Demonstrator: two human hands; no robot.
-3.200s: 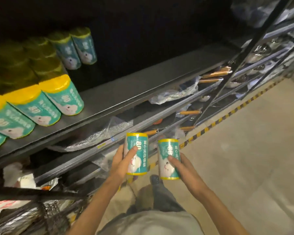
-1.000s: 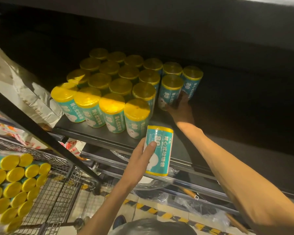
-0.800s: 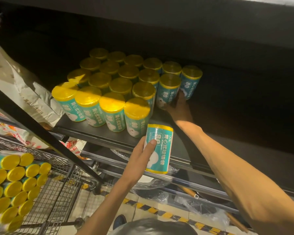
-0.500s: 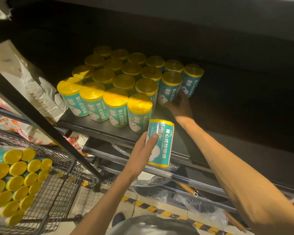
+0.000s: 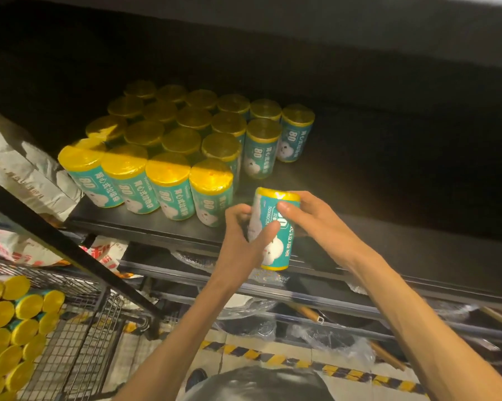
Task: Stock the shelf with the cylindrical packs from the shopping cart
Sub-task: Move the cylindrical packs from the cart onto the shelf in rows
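Left hand (image 5: pixel 238 241) and right hand (image 5: pixel 310 215) both gripped one teal pack (image 5: pixel 274 233), fingers curled round it, held just before shelf (image 5: pixel 359 183) edge. Cart (image 5: pixel 79 337) at lower left held many packs. Farther back, stocked packs (image 5: pixel 171 146) stood upright in rows; right part bare. Judged roughly midway.

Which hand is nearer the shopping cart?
Left. The left hand grips the teal pack on the side facing the shopping cart; the right hand grips its far side.
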